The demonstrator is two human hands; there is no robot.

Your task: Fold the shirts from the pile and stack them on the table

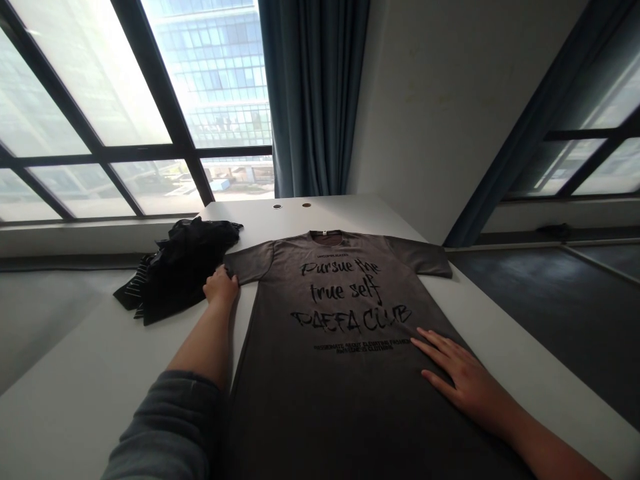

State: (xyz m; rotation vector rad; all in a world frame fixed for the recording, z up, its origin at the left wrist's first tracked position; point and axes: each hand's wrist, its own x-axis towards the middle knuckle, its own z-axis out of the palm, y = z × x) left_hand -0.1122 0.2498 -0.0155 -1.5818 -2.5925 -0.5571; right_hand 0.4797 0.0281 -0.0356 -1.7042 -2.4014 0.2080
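Note:
A dark grey-brown T-shirt (345, 387) with black lettering lies spread face up, its neckline at the far end and both sleeves out to the sides. At the cuff of the left-side sleeve, my left hand (221, 287) is closed, gripping the fabric edge. My right hand (453, 367) rests on the right side of the shirt's body, just below the printed words, with its fingers spread and stretched out. The lower hem of the shirt is outside the view.
The shirt lies on a white table (505, 333). Left of it sits a crumpled heap of black clothing (183, 267), partly striped. Two round cable holes mark the table's far end. Behind are a blue curtain (315, 100), windows (210, 73) and a wall (440, 120).

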